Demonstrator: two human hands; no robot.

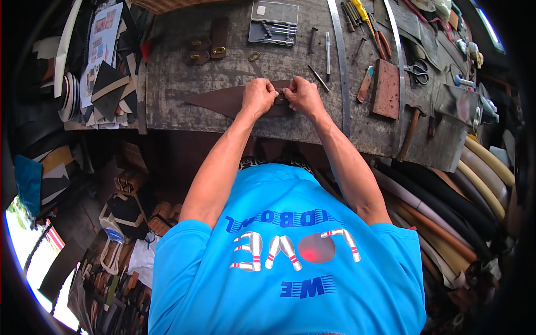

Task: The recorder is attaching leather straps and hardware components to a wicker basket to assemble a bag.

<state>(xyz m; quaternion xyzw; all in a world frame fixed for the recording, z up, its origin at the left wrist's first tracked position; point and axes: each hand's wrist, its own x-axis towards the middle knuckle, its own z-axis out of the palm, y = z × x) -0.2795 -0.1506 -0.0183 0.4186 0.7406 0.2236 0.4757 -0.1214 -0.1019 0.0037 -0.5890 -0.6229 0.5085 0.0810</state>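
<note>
A flat, dark brown leather piece [215, 101], pointed at its left end, lies along the near side of the worktable. Over it, my left hand [259, 97] and my right hand [303, 96] come close together with fingers pinched. Between the fingertips is a small dark piece [281, 97] whose kind I cannot make out. Beyond my hands, a brass oval ring [254, 57] rests on the tabletop. To the right of my right hand lie a slim metal tool [319, 77] and a craft knife [328, 53].
Brown leather pieces with brass fittings [219, 39] and an open tool case [273, 32] sit farther back. Rightward are a long metal ruler [339, 61], a reddish block [385, 89], scissors [417, 71] and a hammer [411, 131]. Leather rolls [441, 201] stand below the table's right edge.
</note>
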